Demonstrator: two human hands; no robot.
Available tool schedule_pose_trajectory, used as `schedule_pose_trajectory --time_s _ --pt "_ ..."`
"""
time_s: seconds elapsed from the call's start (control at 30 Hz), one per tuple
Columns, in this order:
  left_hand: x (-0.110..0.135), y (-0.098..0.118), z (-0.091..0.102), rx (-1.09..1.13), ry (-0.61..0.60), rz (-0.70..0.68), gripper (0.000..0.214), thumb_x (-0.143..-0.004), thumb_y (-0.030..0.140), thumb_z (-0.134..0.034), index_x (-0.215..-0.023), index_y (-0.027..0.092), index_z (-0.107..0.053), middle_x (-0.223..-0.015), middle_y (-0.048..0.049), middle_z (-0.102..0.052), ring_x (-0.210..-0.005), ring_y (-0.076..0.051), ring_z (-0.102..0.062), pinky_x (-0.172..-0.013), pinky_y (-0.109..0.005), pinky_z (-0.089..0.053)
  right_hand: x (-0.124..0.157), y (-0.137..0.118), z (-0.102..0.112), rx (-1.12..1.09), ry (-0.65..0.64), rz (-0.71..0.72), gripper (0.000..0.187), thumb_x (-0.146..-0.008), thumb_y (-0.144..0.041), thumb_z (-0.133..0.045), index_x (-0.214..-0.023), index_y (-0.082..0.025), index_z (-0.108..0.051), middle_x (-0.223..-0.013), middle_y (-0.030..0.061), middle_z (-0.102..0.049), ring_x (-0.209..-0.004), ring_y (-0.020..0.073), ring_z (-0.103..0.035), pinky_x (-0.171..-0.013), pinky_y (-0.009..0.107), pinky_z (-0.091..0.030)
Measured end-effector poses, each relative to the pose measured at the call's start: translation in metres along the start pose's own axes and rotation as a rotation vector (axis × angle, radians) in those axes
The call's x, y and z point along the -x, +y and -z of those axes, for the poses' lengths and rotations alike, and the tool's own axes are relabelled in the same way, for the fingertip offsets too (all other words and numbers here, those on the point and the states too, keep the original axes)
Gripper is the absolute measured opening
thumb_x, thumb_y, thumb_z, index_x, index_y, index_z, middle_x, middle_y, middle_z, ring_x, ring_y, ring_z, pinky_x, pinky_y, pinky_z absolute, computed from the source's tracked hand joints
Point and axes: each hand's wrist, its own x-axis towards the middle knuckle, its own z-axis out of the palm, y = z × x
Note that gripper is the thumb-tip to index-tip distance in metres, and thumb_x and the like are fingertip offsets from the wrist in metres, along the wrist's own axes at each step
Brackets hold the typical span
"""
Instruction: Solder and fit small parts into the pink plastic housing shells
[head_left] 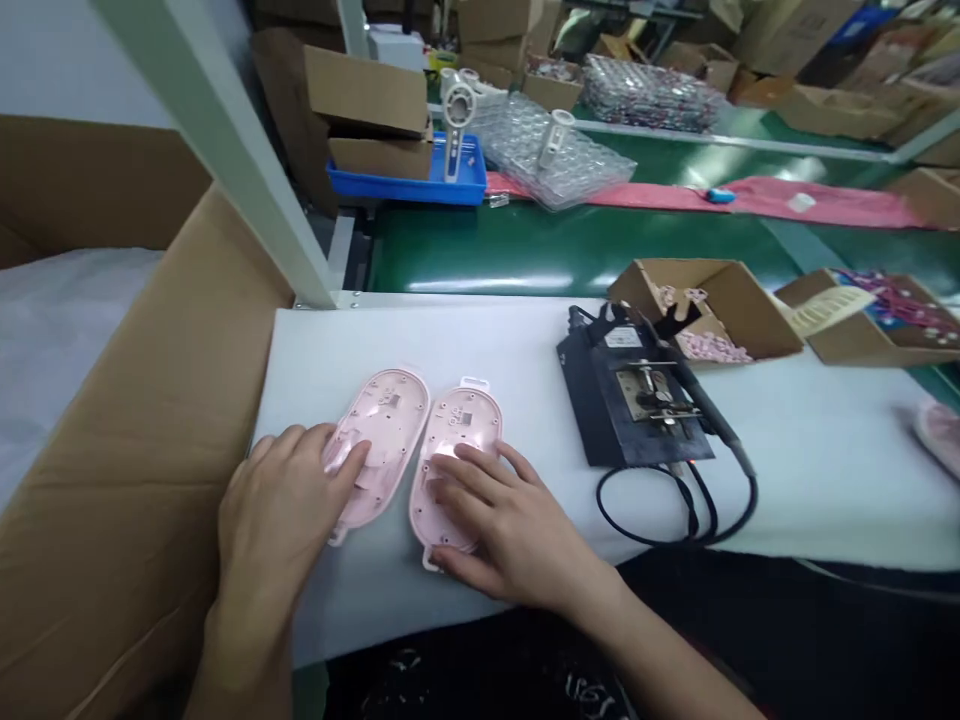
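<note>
Two pale pink moulded plastic shells lie side by side, hollow side up, on a white padded work surface (645, 520). My left hand (281, 510) has its fingers over the edge of the left shell (390, 410). My right hand (510, 530) lies across the lower part of the right shell (469, 420), with the fingers on top and the thumb by its lower edge. The shells are almost touching. Their lower ends are partly hidden by my hands.
A black soldering fixture (630, 390) with coiled cable stands to the right, next to cardboard trays of pink parts (697, 310). A large lined carton (127, 400) borders the left. Beyond lies a green conveyor belt (525, 250) carrying a blue tray (405, 180) and clear blister trays (547, 140).
</note>
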Motion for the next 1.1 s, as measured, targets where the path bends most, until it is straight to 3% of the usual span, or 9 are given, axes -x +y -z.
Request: schedule_pose_trajectory --time_s 0.17,0.27,0.4,0.5,0.67,0.8,0.9,1.0,1.1 --pt "0.023 0.022 0.018 0.184 0.025 0.116 0.048 -0.096 0.059 -0.048 -0.109 0.020 -0.075 -0.096 -0.0105 -0.069 -0.092 -0.033 -0.059 -0.075 -0.043 -0.042 -0.001 0.010 0.011 -0.038 0.138 0.053 0.047 -0.100 -0.051 -0.056 -0.138 -0.023 -0.056 -0.154 0.0039 -0.052 -0.145 0.0260 -0.043 -0.124 0.051 -0.029" --pt "0.048 0.051 0.020 0.832 0.023 0.170 0.055 -0.096 0.062 -0.050 -0.133 0.025 -0.065 -0.096 -0.0057 -0.066 -0.087 -0.025 -0.059 -0.081 -0.040 -0.047 0.011 0.003 0.019 -0.106 0.420 0.157 0.031 -0.099 -0.038 -0.062 -0.126 -0.021 -0.062 -0.137 0.0059 -0.065 -0.127 0.0212 -0.057 -0.109 0.042 -0.045" --pt "0.070 0.106 0.010 1.871 -0.496 0.225 0.064 -0.095 0.070 -0.047 -0.142 0.029 -0.058 -0.133 -0.0053 -0.062 -0.130 -0.026 -0.053 -0.114 -0.038 -0.040 0.029 0.002 0.036 -0.013 0.558 0.268 0.029 -0.099 -0.020 -0.062 -0.128 -0.022 -0.063 -0.128 0.0006 -0.071 -0.117 0.0171 -0.060 -0.099 0.034 -0.049" --pt "0.065 0.137 0.011 2.202 -0.789 0.364 0.072 -0.092 0.072 -0.049 -0.142 0.021 -0.058 -0.151 -0.0097 -0.052 -0.150 -0.032 -0.033 -0.126 -0.046 -0.024 0.039 0.016 0.056 0.140 0.463 0.234 0.028 -0.101 -0.016 -0.058 -0.129 -0.020 -0.065 -0.131 0.0000 -0.070 -0.121 0.0166 -0.060 -0.101 0.033 -0.051" --pt "0.027 0.171 0.033 2.298 -0.973 0.341 0.084 -0.087 0.070 -0.057 -0.154 0.020 -0.042 -0.155 -0.0124 -0.049 -0.154 -0.034 -0.027 -0.130 -0.054 -0.012 0.054 0.038 0.099 0.269 0.473 0.262 0.020 -0.101 -0.017 -0.060 -0.119 -0.014 -0.068 -0.122 0.0027 -0.074 -0.117 0.0167 -0.066 -0.100 0.031 -0.057" --pt "-0.003 0.213 0.051 2.404 -0.998 0.084 0.087 -0.094 0.070 -0.046 -0.160 0.017 -0.027 -0.156 -0.0145 -0.049 -0.153 -0.032 -0.031 -0.129 -0.052 -0.018 0.059 0.069 0.133 0.289 0.550 0.278 0.022 -0.102 -0.014 -0.054 -0.120 -0.010 -0.067 -0.125 0.0089 -0.073 -0.118 0.0193 -0.069 -0.099 0.033 -0.061" --pt "-0.004 0.230 0.052 2.337 -0.906 -0.114 0.078 -0.100 0.065 -0.040 -0.162 0.022 -0.023 -0.160 -0.0092 -0.043 -0.151 -0.027 -0.036 -0.128 -0.045 -0.026 0.059 0.117 0.162 0.319 0.662 0.074 0.023 -0.102 -0.017 -0.051 -0.115 -0.019 -0.070 -0.129 0.0076 -0.071 -0.121 0.0196 -0.068 -0.105 0.037 -0.058" --pt "0.019 0.211 0.035 1.912 -0.786 -0.353 0.061 -0.100 0.056 -0.049 -0.156 0.033 -0.039 -0.159 -0.0023 -0.046 -0.145 -0.026 -0.045 -0.122 -0.041 -0.039 0.066 0.161 0.185 0.287 0.737 -0.197 0.024 -0.102 -0.026 -0.053 -0.120 -0.021 -0.069 -0.140 0.0111 -0.064 -0.128 0.0252 -0.063 -0.110 0.044 -0.052" --pt "0.047 0.158 0.012 1.394 -0.451 -0.522 0.040 -0.094 0.054 -0.061 -0.130 0.037 -0.068 -0.137 -0.0028 -0.066 -0.131 -0.030 -0.058 -0.112 -0.044 -0.051 0.081 0.177 0.185 0.209 0.611 -0.368 0.030 -0.101 -0.038 -0.056 -0.125 -0.020 -0.063 -0.122 0.0134 -0.071 -0.106 0.0277 -0.070 -0.088 0.043 -0.058"
